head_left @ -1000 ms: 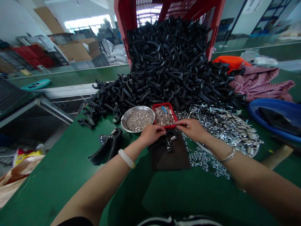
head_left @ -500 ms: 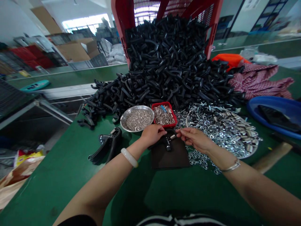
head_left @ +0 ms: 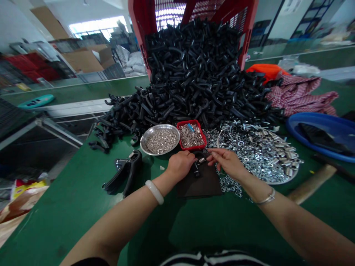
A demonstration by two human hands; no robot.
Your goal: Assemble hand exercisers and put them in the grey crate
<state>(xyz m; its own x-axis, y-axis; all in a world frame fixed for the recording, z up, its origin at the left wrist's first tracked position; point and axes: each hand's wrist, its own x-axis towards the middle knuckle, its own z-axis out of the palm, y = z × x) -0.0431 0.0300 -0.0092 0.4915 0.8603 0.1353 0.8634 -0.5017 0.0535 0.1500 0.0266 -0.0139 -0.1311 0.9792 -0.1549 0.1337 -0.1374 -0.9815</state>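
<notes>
My left hand is closed over a black handle part, covering much of it. That part carries a metal coil spring and lies over a dark flat pad. To the right of the spring, my right hand has thumb and fingertips pinched together close to the part's end. What sits in that pinch is too small to make out. Left of my left forearm lies a hand grip exerciser with two black handles and a spring.
Behind my hands stand a metal bowl of small parts and a red tray of pins. Black handles spill from a red crate. To the right are a tray of springs and nuts, a hammer and a blue basin.
My left hand has rolled over the black handle part and now hides more of it. My right fingers have curled in more beside the spring. The view has shifted slightly.
</notes>
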